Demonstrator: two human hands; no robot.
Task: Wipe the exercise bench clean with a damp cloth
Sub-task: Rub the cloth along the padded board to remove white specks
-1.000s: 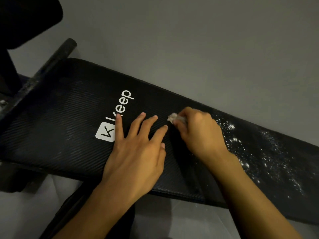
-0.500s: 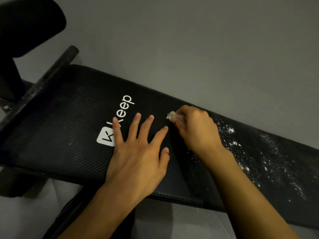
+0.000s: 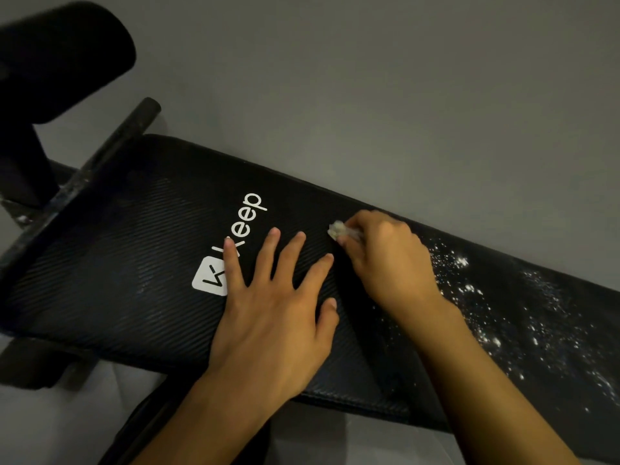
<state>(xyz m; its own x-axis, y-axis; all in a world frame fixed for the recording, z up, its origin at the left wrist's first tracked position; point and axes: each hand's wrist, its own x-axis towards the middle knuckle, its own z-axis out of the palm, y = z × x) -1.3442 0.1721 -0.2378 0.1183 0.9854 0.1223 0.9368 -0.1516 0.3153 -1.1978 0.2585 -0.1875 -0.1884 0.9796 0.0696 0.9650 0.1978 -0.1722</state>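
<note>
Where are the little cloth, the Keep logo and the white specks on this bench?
cloth (image 3: 336, 229), head view, on its crumpled pale end.
Keep logo (image 3: 210, 280), head view, on its white square emblem.
white specks (image 3: 461, 262), head view, on a bright cluster of them.

Single head-worn view, set close, facing forward and steeply down. Takes in the black ribbed padded bench (image 3: 127, 273) slantwise, from upper left to lower right, cut off at the right edge. Catches the left hand (image 3: 275, 317) and right hand (image 3: 385, 260) mid-frame, with forearms entering from below. Reaches a black cylindrical foam roller (image 3: 60, 58) top left and a plain grey surface (image 3: 369, 95) beyond.
</note>
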